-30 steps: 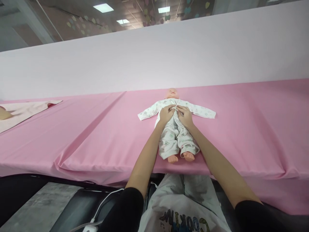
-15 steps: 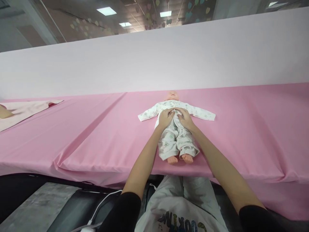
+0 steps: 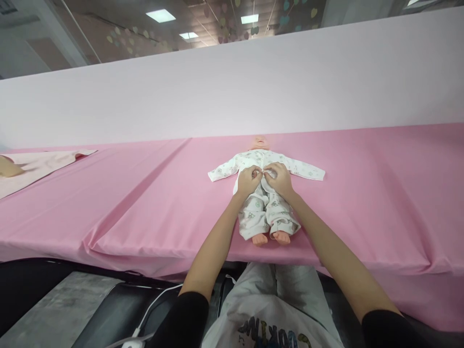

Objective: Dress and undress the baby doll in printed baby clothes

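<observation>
A baby doll [image 3: 259,142] lies on its back on the pink table cover [image 3: 145,203], feet toward me, dressed in a white printed romper [image 3: 266,208] with its sleeves spread sideways. My left hand [image 3: 248,180] and my right hand [image 3: 278,179] meet over the doll's chest. Both have fingers curled and pinch the front edges of the romper at its middle opening. The doll's chest is hidden under my hands.
A pale pink cloth [image 3: 32,166] lies at the far left of the table, with part of another person's hand [image 3: 7,167] on it. A light partition wall [image 3: 232,87] runs behind the table. A white cable [image 3: 145,316] hangs below the table's front edge.
Both hands have slid slightly down the doll's chest toward me and closed more tightly on the romper front. The doll has not shifted.
</observation>
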Demonstrator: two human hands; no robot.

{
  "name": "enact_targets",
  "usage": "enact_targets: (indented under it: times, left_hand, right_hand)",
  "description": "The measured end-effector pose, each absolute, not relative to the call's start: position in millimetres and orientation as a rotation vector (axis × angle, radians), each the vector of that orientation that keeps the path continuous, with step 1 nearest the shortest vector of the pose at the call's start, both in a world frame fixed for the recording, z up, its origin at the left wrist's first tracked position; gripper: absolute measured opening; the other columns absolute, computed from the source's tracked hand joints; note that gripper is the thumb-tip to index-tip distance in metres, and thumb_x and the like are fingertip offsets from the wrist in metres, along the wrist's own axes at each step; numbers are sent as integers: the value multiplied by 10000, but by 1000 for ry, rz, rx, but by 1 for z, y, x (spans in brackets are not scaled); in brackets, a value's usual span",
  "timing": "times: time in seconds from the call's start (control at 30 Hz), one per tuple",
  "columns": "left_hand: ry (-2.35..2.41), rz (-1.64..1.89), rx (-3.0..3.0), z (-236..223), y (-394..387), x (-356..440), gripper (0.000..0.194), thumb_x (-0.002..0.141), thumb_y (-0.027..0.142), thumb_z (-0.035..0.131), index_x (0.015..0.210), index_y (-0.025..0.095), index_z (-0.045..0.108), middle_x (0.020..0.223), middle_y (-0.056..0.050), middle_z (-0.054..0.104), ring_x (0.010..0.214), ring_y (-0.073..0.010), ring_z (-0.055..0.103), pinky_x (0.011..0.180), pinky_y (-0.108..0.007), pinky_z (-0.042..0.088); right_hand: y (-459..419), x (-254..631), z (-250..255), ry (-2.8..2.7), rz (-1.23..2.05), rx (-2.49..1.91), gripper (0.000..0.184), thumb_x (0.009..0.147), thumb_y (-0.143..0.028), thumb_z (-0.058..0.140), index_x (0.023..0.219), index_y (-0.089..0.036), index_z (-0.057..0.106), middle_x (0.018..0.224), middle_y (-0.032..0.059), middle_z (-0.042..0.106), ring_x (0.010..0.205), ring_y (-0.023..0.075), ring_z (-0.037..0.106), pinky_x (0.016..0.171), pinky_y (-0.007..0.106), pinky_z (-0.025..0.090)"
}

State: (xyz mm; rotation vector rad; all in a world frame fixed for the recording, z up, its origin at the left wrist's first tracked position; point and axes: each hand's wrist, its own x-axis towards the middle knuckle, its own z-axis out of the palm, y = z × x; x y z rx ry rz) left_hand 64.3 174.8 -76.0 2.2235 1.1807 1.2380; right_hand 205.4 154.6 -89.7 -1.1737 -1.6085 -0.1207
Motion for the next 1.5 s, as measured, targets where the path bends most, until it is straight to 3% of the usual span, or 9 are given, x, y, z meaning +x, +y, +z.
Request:
enact_targets:
  times: [0.37, 1.0, 1.33, 1.5]
  left_hand:
    - [1272, 1247, 2201, -72, 173, 65, 122, 746, 187, 513, 758, 185, 635, 549, 35, 498, 606, -131, 478, 622, -242, 359]
    - [1294, 1170, 2189, -77, 179, 60, 193, 797, 251, 484, 798, 186, 667, 520, 39, 452, 568, -128, 448, 603, -244, 342]
    - [1373, 1125, 2329, -73, 176, 63, 171, 866, 189, 407, 845, 175, 576, 724, -11, 603, 681, -151, 526, 662, -265, 359]
    - [1362, 1132, 2328, -75, 177, 63, 152, 867, 209, 412, 822, 188, 556, 702, -3, 590, 688, -154, 534, 659, -263, 357]
  right_hand:
    - [156, 204, -91, -1653, -167, -1162, 72, 749, -197, 607, 764, -214, 675, 888, 58, 634, 880, 232, 559, 813, 385, 460]
    - [161, 208, -92, -1623, 167, -1158, 25, 698, -215, 637, 707, -214, 614, 916, 44, 562, 959, 225, 522, 927, 430, 387]
    - [163, 209, -93, -1641, 116, -1183, 40, 756, -184, 528, 726, -210, 539, 861, 53, 565, 891, 221, 503, 873, 410, 402]
    - [160, 206, -93, -1658, 37, -1161, 42, 760, -226, 563, 798, -217, 579, 878, 51, 587, 909, 227, 521, 879, 402, 413]
